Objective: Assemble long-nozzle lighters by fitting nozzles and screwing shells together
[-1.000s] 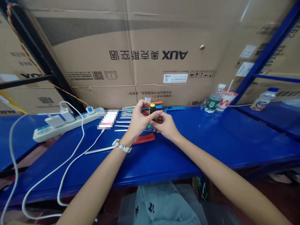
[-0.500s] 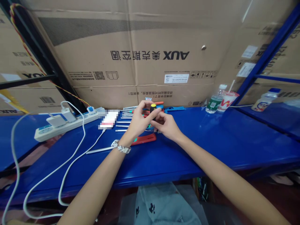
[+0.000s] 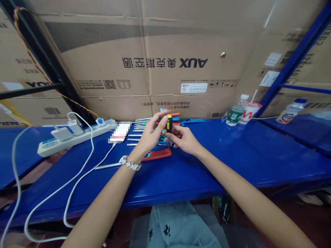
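Blue worktop point(image 3: 232, 155) backed by cardboard point(image 3: 165, 34). Over the red-handled tool point(image 3: 157, 155), a black-and-yellow screwdriver point(image 3: 169, 124) stands upright, left grip point(image 3: 152, 132) closed on its handle, right grip's point(image 3: 190, 140) hold uncertain. Probably light, rigid, best held by the handle.

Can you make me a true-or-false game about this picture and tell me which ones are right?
1. The left hand is at the handle of a black-and-yellow screwdriver. True.

2. A bracelet is on the right wrist. False: the silver bracelet is on the left wrist.

3. The green-labelled bottle stands beside a red-and-white cup with a straw. True.

4. The power strip is bright red. False: the power strip is white.

5. The big AUX letters are upside down. True.

6. The farthest-right bottle has a green cap. False: its cap is blue.
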Action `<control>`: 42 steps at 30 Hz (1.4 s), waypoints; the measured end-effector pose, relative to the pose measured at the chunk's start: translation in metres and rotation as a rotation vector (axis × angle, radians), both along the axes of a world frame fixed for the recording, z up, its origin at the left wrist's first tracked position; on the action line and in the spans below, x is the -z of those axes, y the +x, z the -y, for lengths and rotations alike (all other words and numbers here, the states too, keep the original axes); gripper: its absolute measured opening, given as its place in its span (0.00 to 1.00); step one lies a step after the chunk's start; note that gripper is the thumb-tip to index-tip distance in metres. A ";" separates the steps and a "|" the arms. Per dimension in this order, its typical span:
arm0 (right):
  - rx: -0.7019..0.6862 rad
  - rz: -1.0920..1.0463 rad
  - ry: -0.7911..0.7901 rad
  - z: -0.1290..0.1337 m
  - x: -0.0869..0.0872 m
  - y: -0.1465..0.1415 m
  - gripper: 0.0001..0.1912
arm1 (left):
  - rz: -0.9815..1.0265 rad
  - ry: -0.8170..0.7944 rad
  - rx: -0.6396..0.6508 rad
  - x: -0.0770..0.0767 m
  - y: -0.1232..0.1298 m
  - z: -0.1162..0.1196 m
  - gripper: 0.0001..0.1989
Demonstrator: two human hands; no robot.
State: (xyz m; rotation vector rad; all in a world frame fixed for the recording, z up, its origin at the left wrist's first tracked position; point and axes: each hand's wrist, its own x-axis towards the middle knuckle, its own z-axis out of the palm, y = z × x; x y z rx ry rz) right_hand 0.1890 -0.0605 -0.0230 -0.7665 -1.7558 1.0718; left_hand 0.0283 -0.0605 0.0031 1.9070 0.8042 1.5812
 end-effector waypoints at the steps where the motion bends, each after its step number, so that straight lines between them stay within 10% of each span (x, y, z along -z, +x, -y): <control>1: -0.029 0.019 0.004 0.000 -0.001 0.002 0.20 | -0.023 -0.015 0.030 0.000 -0.001 0.000 0.14; 36: 0.134 -0.048 0.096 0.004 0.009 -0.005 0.21 | 0.059 0.019 -0.023 0.004 0.002 0.001 0.13; 42: -0.090 0.011 0.077 0.007 0.000 0.003 0.17 | -0.084 -0.025 0.093 0.001 0.000 0.006 0.16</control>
